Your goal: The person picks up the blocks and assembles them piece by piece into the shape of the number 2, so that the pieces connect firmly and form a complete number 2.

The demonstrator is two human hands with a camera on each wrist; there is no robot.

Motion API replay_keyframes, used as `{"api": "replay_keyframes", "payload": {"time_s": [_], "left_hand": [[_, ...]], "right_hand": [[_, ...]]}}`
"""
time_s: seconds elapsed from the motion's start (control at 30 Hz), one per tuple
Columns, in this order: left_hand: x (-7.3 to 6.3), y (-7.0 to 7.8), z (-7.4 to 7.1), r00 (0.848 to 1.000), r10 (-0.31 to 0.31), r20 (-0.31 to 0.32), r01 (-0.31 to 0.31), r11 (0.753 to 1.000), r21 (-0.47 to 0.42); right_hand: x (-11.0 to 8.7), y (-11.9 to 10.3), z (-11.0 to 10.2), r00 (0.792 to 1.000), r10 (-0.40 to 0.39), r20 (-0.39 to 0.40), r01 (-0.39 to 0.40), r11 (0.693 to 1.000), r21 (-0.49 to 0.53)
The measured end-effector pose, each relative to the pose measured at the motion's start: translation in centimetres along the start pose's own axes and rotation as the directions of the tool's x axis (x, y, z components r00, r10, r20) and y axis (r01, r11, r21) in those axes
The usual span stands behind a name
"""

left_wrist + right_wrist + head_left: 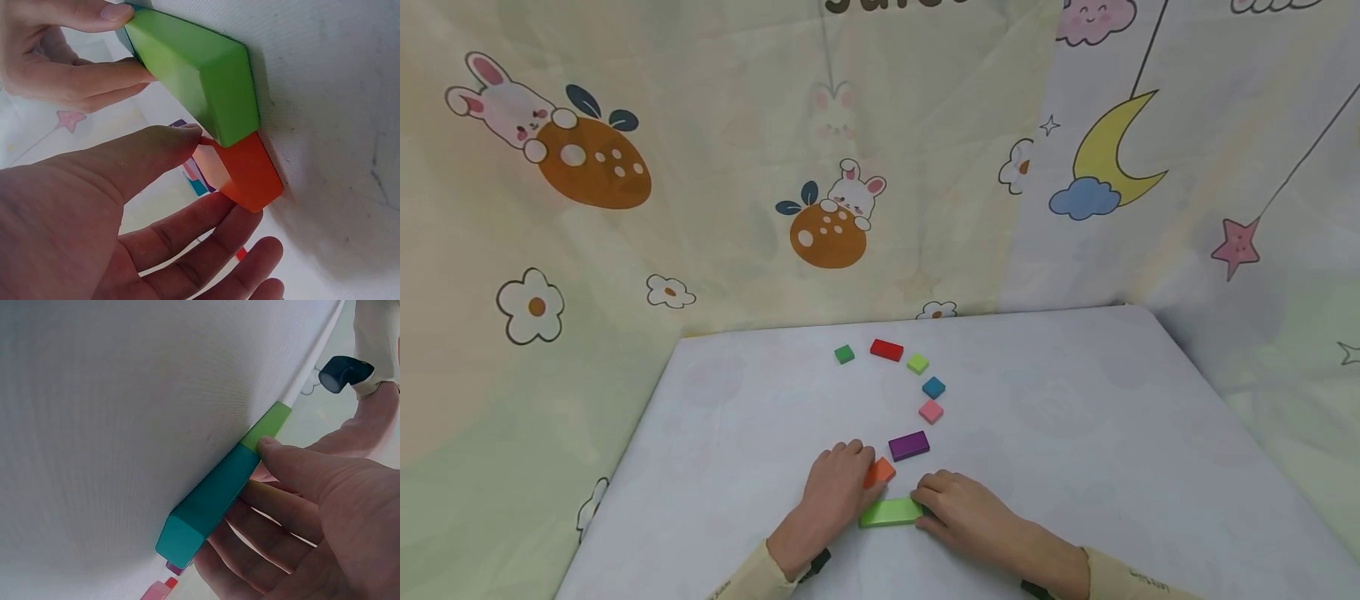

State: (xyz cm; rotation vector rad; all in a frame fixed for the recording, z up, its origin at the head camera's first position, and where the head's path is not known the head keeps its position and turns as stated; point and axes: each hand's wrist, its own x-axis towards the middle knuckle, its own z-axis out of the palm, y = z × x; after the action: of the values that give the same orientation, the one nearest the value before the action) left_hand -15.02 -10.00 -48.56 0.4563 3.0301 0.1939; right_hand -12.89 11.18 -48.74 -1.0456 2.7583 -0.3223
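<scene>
At the near part of the table, my left hand (841,485) pinches an orange block (881,472) between thumb and fingers. The left wrist view shows the orange block (250,172) right at the end of a long light green block (187,62). My right hand (966,510) grips a teal block (209,503), fingers along its far side and thumb at its seam with the light green block (273,420). In the head view the right hand mostly hides the teal block. A purple block (909,446) lies just beyond the orange one.
Farther back on the white table (1075,417), a curved line continues with a pink block (931,412), a blue block (934,387), a lime block (917,363), a red block (887,350) and a dark green block (845,354). A printed cloth (722,208) hangs behind the table.
</scene>
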Motion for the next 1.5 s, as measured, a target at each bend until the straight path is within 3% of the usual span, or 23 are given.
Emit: {"api": "replay_keyframes", "payload": {"time_s": [0.9, 1.2, 1.5], "left_hand": [[0.0, -0.1, 0.1, 1.0, 0.014, -0.018, -0.014, 1.0, -0.016], [0.0, -0.2, 0.0, 1.0, 0.007, 0.009, -0.007, 1.0, -0.018], [0.5, -1.1, -0.8, 0.999, -0.024, -0.021, 0.022, 0.996, -0.083]], "right_hand": [[0.0, 0.2, 0.2, 1.0, 0.001, -0.002, -0.001, 1.0, -0.004], [0.0, 0.2, 0.2, 1.0, -0.008, -0.014, 0.008, 1.0, -0.003], [-0.1, 0.3, 0.2, 1.0, -0.003, -0.016, 0.003, 1.0, 0.014]]}}
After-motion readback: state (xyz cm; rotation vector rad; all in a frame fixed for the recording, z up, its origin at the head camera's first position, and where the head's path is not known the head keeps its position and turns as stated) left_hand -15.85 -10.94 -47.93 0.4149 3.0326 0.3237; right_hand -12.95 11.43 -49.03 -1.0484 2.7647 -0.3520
